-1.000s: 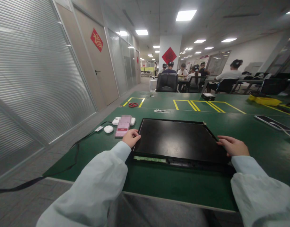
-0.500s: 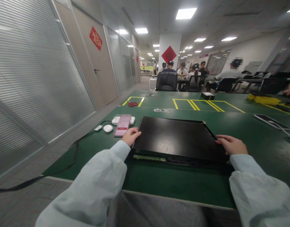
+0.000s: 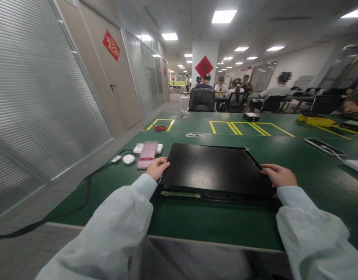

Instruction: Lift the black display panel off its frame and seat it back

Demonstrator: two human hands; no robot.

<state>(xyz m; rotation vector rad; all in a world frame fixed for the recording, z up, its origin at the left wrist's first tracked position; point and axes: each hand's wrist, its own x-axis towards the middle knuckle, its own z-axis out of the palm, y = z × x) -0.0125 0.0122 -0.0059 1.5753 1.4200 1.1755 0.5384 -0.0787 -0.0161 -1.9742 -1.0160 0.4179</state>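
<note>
A flat black panel (image 3: pixel 213 168) lies in front of me on the green table (image 3: pixel 196 221), its near edge raised a little off a frame beneath, where a green circuit strip (image 3: pixel 180 193) shows. My left hand (image 3: pixel 156 168) grips the panel's left edge with curled fingers. On the right edge sits my right hand (image 3: pixel 279 175), fingers closed over the rim. Both arms wear pale blue sleeves.
Left of the panel lie a pink phone (image 3: pixel 145 154), a white earbud case (image 3: pixel 128 158) and a black cable (image 3: pixel 79 194) that hangs off the table. Further back are red scissors (image 3: pixel 159 128), yellow floor-style markings, a small black box (image 3: pixel 251 116). Another phone (image 3: pixel 324 146) lies right. Several people sit far behind.
The panel's near edge has lifted slightly off the frame underneath while both hands keep their hold on its sides. The view has dropped a little.
</note>
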